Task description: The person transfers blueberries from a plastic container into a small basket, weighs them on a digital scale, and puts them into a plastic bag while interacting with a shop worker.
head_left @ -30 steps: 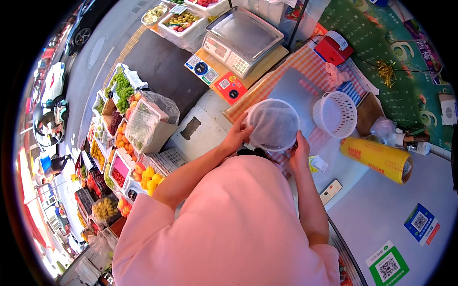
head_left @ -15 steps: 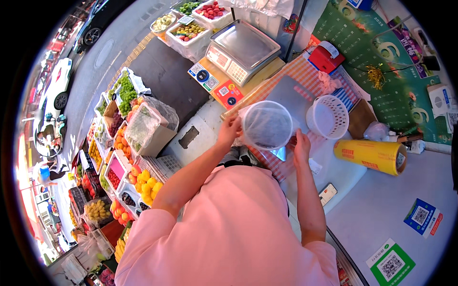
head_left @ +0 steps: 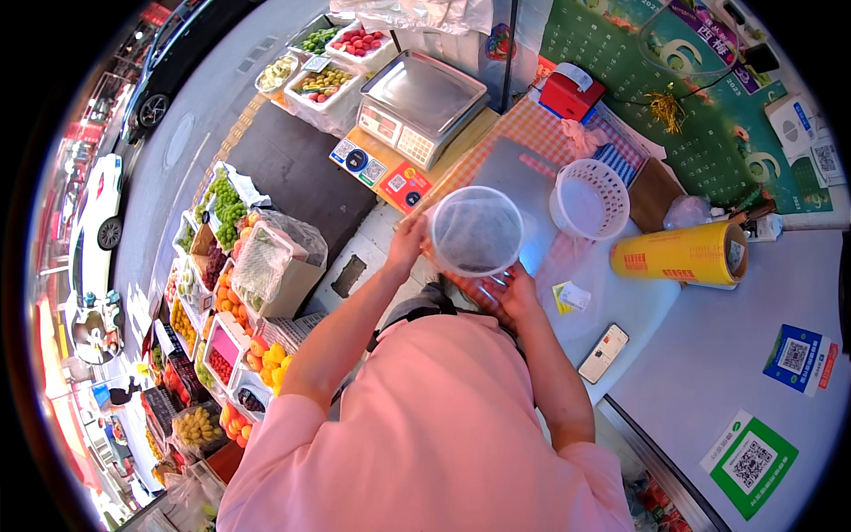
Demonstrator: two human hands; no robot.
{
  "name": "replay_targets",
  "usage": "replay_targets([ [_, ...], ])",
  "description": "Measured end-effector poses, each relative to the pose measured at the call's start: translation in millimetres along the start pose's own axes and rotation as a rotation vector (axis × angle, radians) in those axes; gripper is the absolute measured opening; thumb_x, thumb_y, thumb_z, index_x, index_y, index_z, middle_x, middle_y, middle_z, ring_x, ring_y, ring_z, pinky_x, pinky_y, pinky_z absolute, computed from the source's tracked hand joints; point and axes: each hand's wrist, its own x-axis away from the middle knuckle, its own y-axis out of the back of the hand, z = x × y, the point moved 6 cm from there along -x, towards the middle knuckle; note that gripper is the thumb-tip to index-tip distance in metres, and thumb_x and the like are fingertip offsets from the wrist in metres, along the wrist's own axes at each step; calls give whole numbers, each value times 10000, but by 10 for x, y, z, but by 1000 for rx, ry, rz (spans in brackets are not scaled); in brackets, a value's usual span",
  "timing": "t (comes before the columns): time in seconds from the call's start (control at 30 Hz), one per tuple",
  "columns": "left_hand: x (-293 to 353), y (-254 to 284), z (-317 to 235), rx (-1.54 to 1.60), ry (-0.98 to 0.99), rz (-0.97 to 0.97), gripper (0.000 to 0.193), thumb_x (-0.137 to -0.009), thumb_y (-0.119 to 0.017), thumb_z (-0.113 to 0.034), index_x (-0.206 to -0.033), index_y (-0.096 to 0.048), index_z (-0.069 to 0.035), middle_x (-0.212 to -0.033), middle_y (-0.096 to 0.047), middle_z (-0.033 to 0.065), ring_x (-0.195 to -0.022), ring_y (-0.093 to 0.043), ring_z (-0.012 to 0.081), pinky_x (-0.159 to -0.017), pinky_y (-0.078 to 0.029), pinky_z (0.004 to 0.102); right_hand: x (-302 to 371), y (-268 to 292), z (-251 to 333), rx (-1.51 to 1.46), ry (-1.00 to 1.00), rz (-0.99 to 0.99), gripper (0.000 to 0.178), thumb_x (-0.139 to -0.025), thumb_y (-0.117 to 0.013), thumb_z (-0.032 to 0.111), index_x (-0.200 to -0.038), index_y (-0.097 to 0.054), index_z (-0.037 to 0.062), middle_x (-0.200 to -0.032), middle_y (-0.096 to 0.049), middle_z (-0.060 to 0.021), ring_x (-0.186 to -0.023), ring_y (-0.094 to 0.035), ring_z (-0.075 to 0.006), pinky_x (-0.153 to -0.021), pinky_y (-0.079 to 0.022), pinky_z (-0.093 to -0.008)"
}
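A round, see-through plastic tub with a pale rim is held in front of my chest. My left hand closes on its left side, fingers curled at the rim. Lower down at the right, my right hand grips the tub's side near the bottom, its fingertips partly hidden. A white basket with holes stands on the counter just beyond my right hand. Beside my right forearm lie a small white and yellow label and a phone.
Across the counter sit a weighing scale, a red box-like device and a large yellow roll of film. Fruit crates line the left side, with a street and cars beyond. A green calendar sheet hangs at the right.
My right hand has moved from the tub's right rim to beneath its lower right side. The whole view has shifted slightly, and the label by my right arm shows more fully.
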Motion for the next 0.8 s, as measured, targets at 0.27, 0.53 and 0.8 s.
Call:
replay_targets([
  [0.27,-169,-212,463,406,380,389,649,-913,-507,-610,-1209,-541,-34,-1148,-564,109,-1042,-570,229,-912,-479,391,255,-173,550,359,659,-177,265,-942,-621,276,-1014,-623,21,-833,-585,9,-690,-467,-67,-613,-389,-219],
  [0.53,237,-431,245,582,416,297,402,-932,-532,-491,-1211,-588,-207,-1140,-605,6,-1021,-599,193,-956,-452,445,136,-138,587,470,684,-203,269,-946,-608,270,-1013,-621,10,-817,-579,6,-704,-526,-76,-557,-433,-233],
  [0.8,-82,-279,181,562,287,196,369,-946,-506,-417,-1076,-631,-95,-986,-672,101,-799,-657,239,-687,-548,385,91,-279,809,510,379,-42,273,-954,-577,232,-1108,-620,10,-906,-634,-34,-768,-593,-130,-622,-489,-296],
])
